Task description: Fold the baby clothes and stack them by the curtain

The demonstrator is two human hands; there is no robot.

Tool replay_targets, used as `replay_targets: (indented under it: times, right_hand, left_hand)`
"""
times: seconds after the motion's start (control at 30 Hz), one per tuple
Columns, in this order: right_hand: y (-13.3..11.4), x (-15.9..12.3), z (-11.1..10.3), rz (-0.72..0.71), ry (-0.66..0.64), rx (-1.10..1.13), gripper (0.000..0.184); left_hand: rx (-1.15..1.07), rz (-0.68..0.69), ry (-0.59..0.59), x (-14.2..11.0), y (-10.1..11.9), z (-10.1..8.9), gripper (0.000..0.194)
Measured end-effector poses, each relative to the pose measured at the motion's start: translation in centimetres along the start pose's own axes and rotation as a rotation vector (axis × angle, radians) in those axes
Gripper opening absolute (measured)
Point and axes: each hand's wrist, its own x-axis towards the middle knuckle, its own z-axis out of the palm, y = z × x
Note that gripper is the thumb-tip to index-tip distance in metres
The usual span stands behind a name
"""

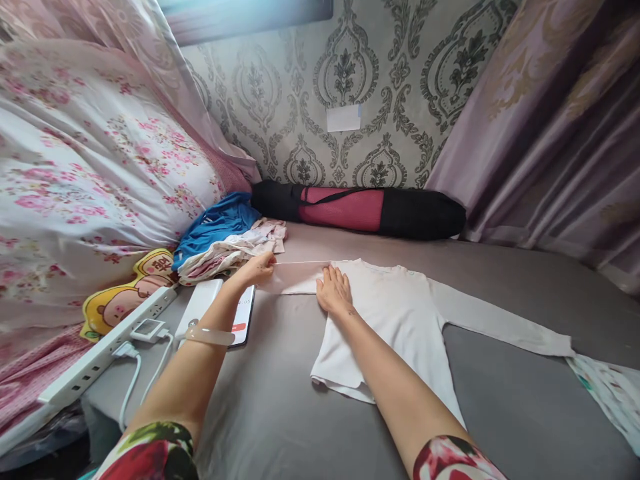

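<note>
A white long-sleeved shirt (395, 313) lies spread on the grey bed sheet (280, 373), its neckline toward the wall. My left hand (259, 268) is closed on the cuff end of the left-side sleeve and holds it stretched out to the left. Flat on the same sleeve, near the shoulder, rests my right hand (334, 291) with its fingers extended. The other sleeve reaches out to the right, straight along the sheet. Under my left forearm a phone (243, 310) with a lit screen is partly hidden, beside a white box-like device (203, 301).
A blue garment (220, 223) tops a clothes pile behind my left hand. A black and pink bag (350, 208) lies along the wall. At left are a power strip (107, 347) with plugged cables and a yellow cartoon cushion (120, 300). Patterned cloth (613, 390) lies at right.
</note>
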Motion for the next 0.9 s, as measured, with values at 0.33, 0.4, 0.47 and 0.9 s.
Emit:
replay_targets:
  times: [0.33, 0.4, 0.47, 0.9]
  right_hand:
    - [-0.8, 0.1, 0.5, 0.047, 0.018, -0.059, 0.059]
    - [-0.7, 0.1, 0.7, 0.047, 0.028, -0.057, 0.059]
    - [-0.7, 0.1, 0.8, 0.045, 0.043, -0.047, 0.059]
    - [6.9, -4.4, -5.1, -0.149, -0.227, 0.222, 0.067]
  left_hand:
    - [0.039, 0.054, 0.035, 3.5, -5.5, 2.6, 0.025]
    - [0.117, 0.049, 0.017, 3.4, -5.3, 3.0, 0.028]
    - [0.220, 0.011, 0.015, 3.0, -4.3, 3.2, 0.031]
    - [-0.110, 0.081, -0.145, -5.2, 8.5, 7.2, 0.026]
